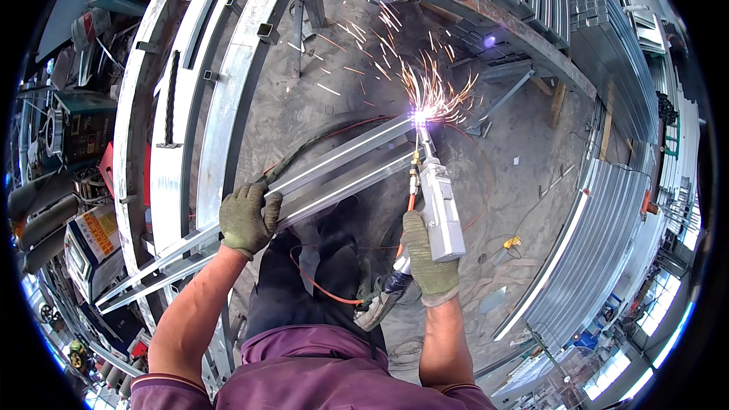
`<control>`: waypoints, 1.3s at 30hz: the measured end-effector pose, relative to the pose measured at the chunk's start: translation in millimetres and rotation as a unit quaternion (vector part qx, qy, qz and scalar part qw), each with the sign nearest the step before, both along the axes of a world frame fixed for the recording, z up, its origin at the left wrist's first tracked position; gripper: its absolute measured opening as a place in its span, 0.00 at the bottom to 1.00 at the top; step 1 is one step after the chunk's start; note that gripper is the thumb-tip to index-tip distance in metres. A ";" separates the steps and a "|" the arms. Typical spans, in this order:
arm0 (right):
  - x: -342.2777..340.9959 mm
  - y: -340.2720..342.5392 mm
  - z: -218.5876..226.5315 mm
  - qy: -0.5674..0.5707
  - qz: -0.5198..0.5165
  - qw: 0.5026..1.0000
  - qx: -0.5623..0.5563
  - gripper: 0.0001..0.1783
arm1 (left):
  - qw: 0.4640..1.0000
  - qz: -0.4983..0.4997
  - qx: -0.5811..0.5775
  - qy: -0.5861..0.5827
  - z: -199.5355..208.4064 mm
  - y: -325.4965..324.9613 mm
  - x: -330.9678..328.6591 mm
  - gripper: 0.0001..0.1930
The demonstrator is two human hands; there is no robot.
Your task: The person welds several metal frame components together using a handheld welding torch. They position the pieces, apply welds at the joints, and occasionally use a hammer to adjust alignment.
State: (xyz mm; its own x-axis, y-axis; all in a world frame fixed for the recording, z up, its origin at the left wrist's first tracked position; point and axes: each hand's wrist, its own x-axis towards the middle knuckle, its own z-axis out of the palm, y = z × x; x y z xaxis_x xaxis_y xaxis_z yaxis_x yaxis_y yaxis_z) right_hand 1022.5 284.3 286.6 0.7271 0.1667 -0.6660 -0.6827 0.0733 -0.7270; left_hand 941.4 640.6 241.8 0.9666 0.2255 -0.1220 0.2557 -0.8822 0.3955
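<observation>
My gloved right hand (429, 258) is closed around a pale grey, boxy laser welding gun (443, 209). Its narrow nozzle meets the far end of a long square metal tube (342, 156), where a bright white-violet glow throws orange sparks (434, 95) away from me. A second metal tube (357, 184) runs alongside, nearer my legs. My gloved left hand (247, 219) grips the tubes farther down their length, its fingers partly hidden by the glove's back. An orange hose (411, 202) and a thick dark cable trail from the gun.
Long steel beams (254, 61) of a rack stand at left, with a black twisted bar (171, 99) on one. A curved-looking beam (486, 11) crosses ahead. Stacked metal profiles (607, 212) line the right. A yellow object (511, 243) lies on the concrete floor, with cables about.
</observation>
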 end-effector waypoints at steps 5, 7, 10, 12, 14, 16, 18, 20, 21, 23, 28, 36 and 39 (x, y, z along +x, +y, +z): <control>9.2 12.1 20.9 0.012 0.169 0.975 -0.146 0.40 | 0.998 0.013 -0.004 0.063 3.3 2.2 -2.2 0.19; 7.6 9.5 18.9 0.017 0.164 0.977 -0.134 0.42 | 0.998 0.009 -0.005 0.054 1.3 2.3 -1.4 0.19; 4.4 8.8 14.7 0.049 0.112 0.987 -0.107 0.43 | 0.999 0.008 -0.004 0.051 1.9 2.4 -0.8 0.19; 6.3 13.4 20.8 0.069 0.115 0.985 -0.114 0.44 | 0.998 0.010 -0.005 0.054 2.3 2.5 -0.8 0.19; 6.1 13.3 22.0 0.083 0.115 0.983 -0.113 0.45 | 0.998 0.011 -0.008 0.059 2.1 2.6 -1.1 0.19; 4.6 12.4 20.9 0.085 0.116 0.983 -0.114 0.45 | 0.998 0.012 -0.008 0.059 1.6 2.3 -0.5 0.19; 3.2 12.2 21.6 0.083 0.116 0.983 -0.116 0.46 | 0.998 0.012 -0.009 0.057 1.6 2.2 -0.6 0.19; 2.6 13.3 22.9 0.091 0.111 0.983 -0.111 0.46 | 0.998 0.013 -0.009 0.054 1.6 1.9 -1.2 0.19; 2.5 13.6 23.8 0.086 0.112 0.983 -0.115 0.45 | 0.999 0.009 -0.005 0.037 1.1 1.5 -0.6 0.17; 2.3 14.0 25.4 0.068 0.119 0.982 -0.132 0.42 | 1.000 0.001 0.004 0.002 0.6 0.2 0.6 0.15; -1.7 12.4 20.0 -0.110 0.130 0.971 -0.168 0.26 | 1.000 0.000 0.004 0.004 0.1 0.4 -0.6 0.15; 2.5 26.6 23.6 -0.179 0.126 0.943 -0.252 0.14 | 1.000 0.004 -0.001 0.021 -0.1 0.7 -0.3 0.16; 0.9 26.1 23.7 -0.170 0.112 0.950 -0.237 0.14 | 0.999 0.005 -0.002 0.035 0.3 1.5 -0.1 0.17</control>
